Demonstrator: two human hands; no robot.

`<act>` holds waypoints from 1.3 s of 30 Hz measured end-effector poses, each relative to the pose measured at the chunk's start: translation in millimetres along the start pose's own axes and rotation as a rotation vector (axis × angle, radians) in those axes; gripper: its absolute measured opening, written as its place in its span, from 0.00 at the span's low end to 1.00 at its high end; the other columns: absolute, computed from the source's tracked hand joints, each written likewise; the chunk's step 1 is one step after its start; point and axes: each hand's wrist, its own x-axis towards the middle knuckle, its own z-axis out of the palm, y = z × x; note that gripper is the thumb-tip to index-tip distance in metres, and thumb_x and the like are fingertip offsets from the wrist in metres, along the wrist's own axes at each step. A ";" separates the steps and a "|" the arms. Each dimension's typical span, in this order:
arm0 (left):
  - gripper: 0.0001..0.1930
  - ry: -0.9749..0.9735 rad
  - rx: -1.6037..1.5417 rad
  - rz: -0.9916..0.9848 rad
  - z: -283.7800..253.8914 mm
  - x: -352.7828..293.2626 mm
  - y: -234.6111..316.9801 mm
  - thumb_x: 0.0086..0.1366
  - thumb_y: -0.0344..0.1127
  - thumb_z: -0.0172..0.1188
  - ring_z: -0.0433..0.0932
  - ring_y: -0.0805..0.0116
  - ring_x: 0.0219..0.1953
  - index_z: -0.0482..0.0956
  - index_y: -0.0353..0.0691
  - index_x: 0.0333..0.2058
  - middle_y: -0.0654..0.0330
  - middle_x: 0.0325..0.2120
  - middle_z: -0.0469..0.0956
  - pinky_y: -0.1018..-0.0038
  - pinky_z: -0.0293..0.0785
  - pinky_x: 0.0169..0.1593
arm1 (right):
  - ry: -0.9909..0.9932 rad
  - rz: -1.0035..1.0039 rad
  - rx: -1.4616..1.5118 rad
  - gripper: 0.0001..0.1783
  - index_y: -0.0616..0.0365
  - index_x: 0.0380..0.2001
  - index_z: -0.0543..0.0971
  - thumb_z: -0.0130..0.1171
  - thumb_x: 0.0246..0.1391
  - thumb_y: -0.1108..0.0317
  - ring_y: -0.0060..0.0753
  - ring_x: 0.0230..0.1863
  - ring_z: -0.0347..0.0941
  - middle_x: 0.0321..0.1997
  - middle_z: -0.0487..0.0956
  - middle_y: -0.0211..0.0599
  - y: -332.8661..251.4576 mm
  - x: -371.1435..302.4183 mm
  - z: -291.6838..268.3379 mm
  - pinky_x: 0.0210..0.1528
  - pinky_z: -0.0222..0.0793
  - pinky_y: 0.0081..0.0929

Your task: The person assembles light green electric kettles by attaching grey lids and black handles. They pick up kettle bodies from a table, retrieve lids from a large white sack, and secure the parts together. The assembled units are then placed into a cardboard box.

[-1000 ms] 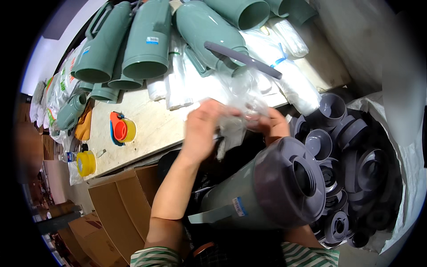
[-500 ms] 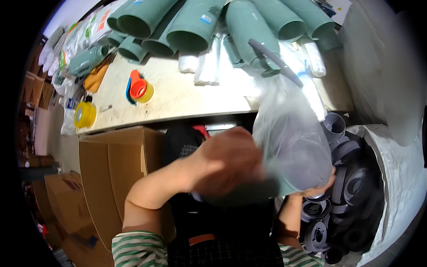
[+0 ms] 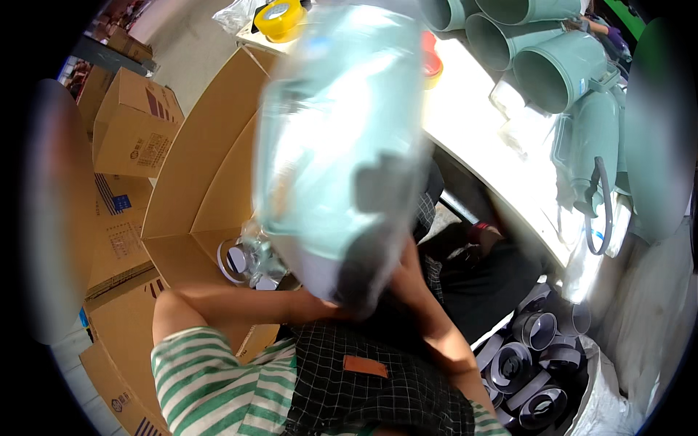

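A large pale green plastic container in a clear plastic bag [image 3: 334,138] is raised in front of me over the open cardboard box, blurred by motion. Its lower end looks greyish, with dark patches. At that lower end my left hand [image 3: 327,308] grips it from the left side, fingers mostly hidden behind it. My right hand [image 3: 404,270] grips it from the right, also partly covered. Inside the cardboard box [image 3: 207,174] beneath, a clear-wrapped item with grey rings [image 3: 251,260] shows.
Several green containers [image 3: 542,76] lie on the white table [image 3: 472,120] at the right, with a roll of yellow tape [image 3: 280,19] on its far-left corner. A white sack [image 3: 600,385] of grey ring-shaped parts [image 3: 534,330] stands lower right. Closed cartons [image 3: 138,123] stand at left.
My view has swung left toward the cardboard box. The bagged green container has moved from my lap, by the sack, up over the box, and both hands have come along with it.
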 end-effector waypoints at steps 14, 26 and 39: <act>0.23 0.979 -1.635 -1.303 55.3 -12.6 -185.8 0.78 0.56 0.41 0.61 0.74 0.11 0.72 0.47 0.29 0.69 0.15 0.68 0.74 0.58 0.13 | 1.630 -0.825 -1.242 0.33 0.69 0.58 0.65 0.68 0.53 0.70 0.49 0.60 0.64 0.56 0.68 0.51 -174.5 -84.1 -232.2 0.65 0.59 0.42; 0.19 1.018 -0.378 -0.860 12.7 40.2 -203.9 0.73 0.32 0.56 0.71 0.60 0.52 0.67 0.27 0.57 0.53 0.49 0.71 0.65 0.66 0.62 | 1.859 -0.706 -1.199 0.18 0.57 0.20 0.70 0.74 0.43 0.71 0.18 0.25 0.59 0.20 0.64 0.23 -219.2 -202.8 -204.6 0.28 0.57 0.21; 0.24 0.527 -1.590 -0.464 -51.9 274.8 -59.6 0.73 0.44 0.60 0.77 0.60 0.57 0.74 0.29 0.57 0.52 0.54 0.79 0.63 0.79 0.55 | 1.798 -0.914 -1.554 0.22 0.54 0.18 0.67 0.76 0.41 0.76 0.32 0.20 0.58 0.21 0.65 0.30 -172.8 -278.0 -69.2 0.22 0.49 0.31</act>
